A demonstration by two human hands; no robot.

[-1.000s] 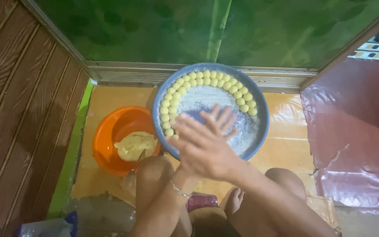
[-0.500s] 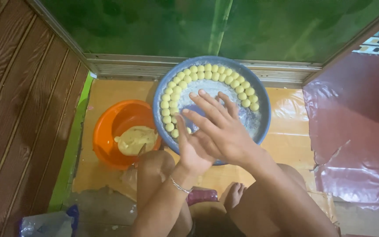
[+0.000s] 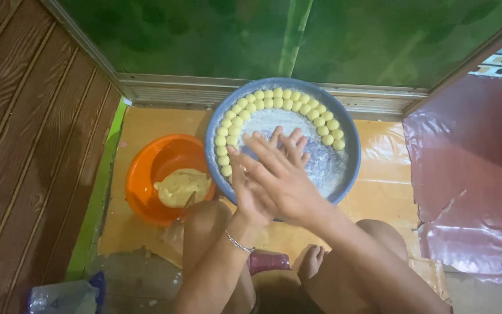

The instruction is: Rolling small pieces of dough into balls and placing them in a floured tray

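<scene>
Head view, looking down past bent knees and a bare foot [image 3: 309,263] near the bottom edge. Just above, left forearm with a thin silver bracelet [image 3: 239,244] at the wrist. Left hand [image 3: 250,192] and right hand [image 3: 280,177] pressed palm to palm over the near rim of a round blue tray [image 3: 348,168], right hand on top and crossed at an angle. Fingers of both hands straight and slightly fanned, not curled round anything; fingertips [image 3: 289,139] reaching over the floured middle of the tray. Whether anything lies between the palms: hidden, cannot tell. To the left, just beside the tray, an orange bowl [image 3: 146,168] with a lump of pale yellow dough [image 3: 181,186] in it. Farther on, small yellow dough balls [image 3: 280,99] lined in two rows along the tray's left, far and right rim, touching one another. Beneath it all, an orange-yellow mat [image 3: 379,197]. Beyond the tray, a metal frame sill [image 3: 164,93] and green glass. Brown wood panelling [image 3: 24,151] at left, dark red sheet [image 3: 472,174] at right.
</scene>
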